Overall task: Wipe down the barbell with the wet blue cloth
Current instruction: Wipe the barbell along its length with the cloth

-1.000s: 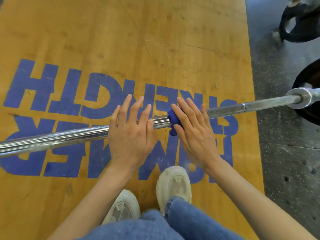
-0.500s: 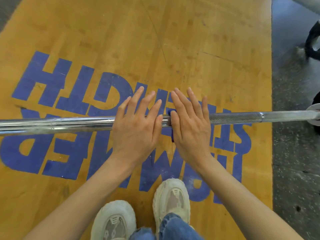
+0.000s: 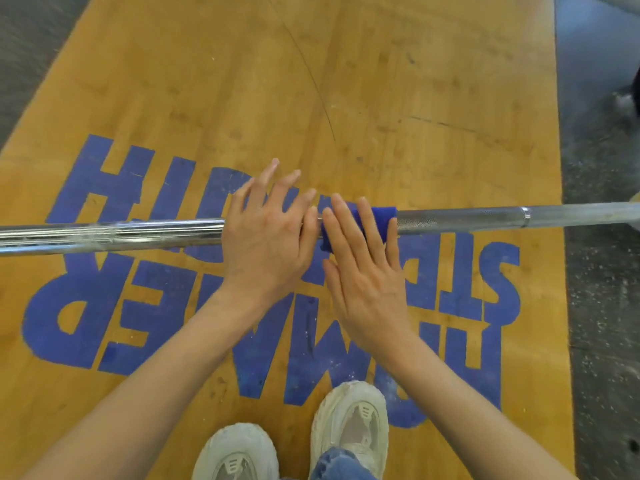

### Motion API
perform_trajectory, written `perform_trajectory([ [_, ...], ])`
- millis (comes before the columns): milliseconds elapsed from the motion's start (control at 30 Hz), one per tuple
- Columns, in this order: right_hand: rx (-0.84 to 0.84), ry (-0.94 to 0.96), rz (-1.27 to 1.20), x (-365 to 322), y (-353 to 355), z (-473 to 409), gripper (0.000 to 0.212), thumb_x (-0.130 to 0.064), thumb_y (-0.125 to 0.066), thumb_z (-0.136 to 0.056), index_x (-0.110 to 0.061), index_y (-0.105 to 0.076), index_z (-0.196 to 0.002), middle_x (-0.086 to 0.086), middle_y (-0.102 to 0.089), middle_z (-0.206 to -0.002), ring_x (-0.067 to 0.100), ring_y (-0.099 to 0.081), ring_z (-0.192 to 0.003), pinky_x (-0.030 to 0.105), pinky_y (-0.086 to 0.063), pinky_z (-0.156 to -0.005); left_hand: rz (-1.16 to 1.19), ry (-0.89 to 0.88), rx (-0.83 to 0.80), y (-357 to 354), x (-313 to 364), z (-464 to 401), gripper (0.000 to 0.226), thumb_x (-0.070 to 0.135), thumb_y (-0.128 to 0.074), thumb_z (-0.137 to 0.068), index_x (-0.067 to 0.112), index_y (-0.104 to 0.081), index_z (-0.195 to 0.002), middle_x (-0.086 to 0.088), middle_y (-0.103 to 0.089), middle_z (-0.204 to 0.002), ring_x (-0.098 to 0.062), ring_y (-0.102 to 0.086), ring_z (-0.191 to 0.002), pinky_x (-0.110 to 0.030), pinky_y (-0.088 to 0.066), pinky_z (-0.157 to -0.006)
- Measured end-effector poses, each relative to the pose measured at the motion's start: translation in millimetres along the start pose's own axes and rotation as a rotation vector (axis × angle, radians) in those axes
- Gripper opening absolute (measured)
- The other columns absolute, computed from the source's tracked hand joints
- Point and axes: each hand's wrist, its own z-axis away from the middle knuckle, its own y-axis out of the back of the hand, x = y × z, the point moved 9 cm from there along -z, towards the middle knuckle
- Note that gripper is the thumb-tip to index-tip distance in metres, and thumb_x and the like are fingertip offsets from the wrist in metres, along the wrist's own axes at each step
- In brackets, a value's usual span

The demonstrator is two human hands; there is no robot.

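A steel barbell (image 3: 457, 218) lies across the view from left to right over a wooden platform. The blue cloth (image 3: 382, 218) is draped over the shaft near its middle. My right hand (image 3: 363, 268) lies flat on the cloth with straight fingers, pressing it onto the bar; most of the cloth is hidden under the fingers. My left hand (image 3: 266, 233) rests flat on the bare shaft just left of it, fingers straight and slightly spread.
The yellow wooden platform (image 3: 381, 81) carries large blue lettering. Dark rubber flooring (image 3: 602, 306) runs along the right side and the far left corner. My two pale sneakers (image 3: 349, 424) stand near the bottom edge, close under the bar.
My right hand has drawn back toward me, rolling the bar, and more of the blue cloth shows beyond its fingers. The left hand stays flat on the shaft. The view has shifted slightly.
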Motion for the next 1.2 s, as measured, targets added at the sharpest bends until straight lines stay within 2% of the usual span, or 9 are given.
perform_trajectory([
  [200, 0.066, -0.033, -0.045, 17, 3, -61, 0.056, -0.033, -0.015, -0.111, -0.007, -0.051, -0.146, 0.004, -0.048, -0.154, 0.026, -0.031, -0.15, 0.052, -0.015, -0.124, 0.014, 0.032, -0.008, -8, -9, -18, 0.048, 0.032, -0.032, -0.106, 0.016, -0.075, -0.118, -0.006, -0.067, -0.133, -0.032, -0.048, -0.14, -0.045, -0.038, -0.101],
  [267, 0.086, -0.012, -0.008, 32, 6, -52, 0.054, -0.032, -0.017, -0.112, -0.008, -0.053, -0.144, 0.003, -0.049, -0.153, 0.026, -0.031, -0.15, 0.051, -0.013, -0.125, 0.021, 0.025, -0.023, -9, -10, -21, 0.048, 0.032, -0.032, -0.105, 0.015, -0.074, -0.121, -0.007, -0.067, -0.132, -0.032, -0.049, -0.139, -0.043, -0.036, -0.101],
  [400, 0.167, -0.153, 0.02, 43, 8, -52, 0.048, -0.026, -0.024, -0.111, -0.006, -0.059, -0.137, 0.004, -0.056, -0.145, 0.028, -0.037, -0.147, 0.053, -0.015, -0.124, 0.017, 0.042, -0.055, -13, -14, -29, 0.049, 0.033, -0.032, -0.104, 0.016, -0.074, -0.121, -0.006, -0.068, -0.131, -0.031, -0.049, -0.138, -0.041, -0.032, -0.1],
  [567, 0.127, 0.064, -0.024, 19, 2, -64, 0.044, -0.024, -0.029, -0.11, -0.007, -0.062, -0.133, 0.006, -0.063, -0.134, 0.028, -0.048, -0.138, 0.048, -0.021, -0.123, 0.006, 0.037, -0.071, -13, -16, -34, 0.049, 0.029, -0.03, -0.104, 0.014, -0.076, -0.113, -0.007, -0.069, -0.129, -0.032, -0.051, -0.137, -0.04, -0.031, -0.099],
  [700, 0.177, -0.126, 0.037, 44, 9, -57, 0.044, -0.024, -0.027, -0.11, -0.007, -0.062, -0.13, 0.005, -0.064, -0.13, 0.029, -0.049, -0.137, 0.053, -0.02, -0.123, 0.001, 0.054, -0.078, -14, -17, -35, 0.05, 0.03, -0.029, -0.104, 0.019, -0.077, -0.115, -0.006, -0.069, -0.129, -0.03, -0.05, -0.138, -0.039, -0.032, -0.103],
  [800, 0.16, 0.011, -0.015, 15, 1, -65, 0.036, -0.02, -0.038, -0.106, -0.008, -0.064, -0.128, 0.005, -0.065, -0.128, 0.028, -0.053, -0.133, 0.05, -0.021, -0.123, -0.006, 0.055, -0.061, -13, -16, -35, 0.048, 0.029, -0.031, -0.103, 0.017, -0.077, -0.11, -0.006, -0.07, -0.128, -0.03, -0.051, -0.137, -0.04, -0.032, -0.103],
  [933, 0.179, -0.067, 0.009, 55, 15, -52, 0.039, -0.021, -0.037, -0.106, -0.006, -0.061, -0.132, 0.006, -0.064, -0.13, 0.03, -0.049, -0.137, 0.051, -0.018, -0.124, -0.012, 0.042, -0.092, -10, -14, -31, 0.05, 0.032, -0.029, -0.105, 0.02, -0.075, -0.12, -0.005, -0.068, -0.131, -0.029, -0.048, -0.14, -0.039, -0.03, -0.105],
  [1033, 0.148, -0.093, 0.012, 44, 10, -52, 0.04, -0.021, -0.035, -0.106, -0.006, -0.06, -0.133, 0.004, -0.062, -0.134, 0.028, -0.045, -0.14, 0.054, -0.018, -0.123, -0.003, -0.003, -0.115, -9, -10, -32, 0.05, 0.034, -0.028, -0.106, 0.018, -0.07, -0.128, -0.006, -0.065, -0.136, -0.03, -0.046, -0.141, -0.038, -0.029, -0.106],
  [1200, 0.149, 0.006, -0.014, 43, 9, -54, 0.037, -0.022, -0.04, -0.106, -0.007, -0.061, -0.132, 0.004, -0.062, -0.133, 0.028, -0.048, -0.136, 0.049, -0.02, -0.124, -0.08, -0.13, -0.162, -3, -10, -14, 0.054, 0.037, -0.023, -0.109, 0.012, -0.044, -0.152, -0.008, -0.039, -0.16, -0.029, -0.027, -0.152, -0.04, -0.014, -0.122],
])
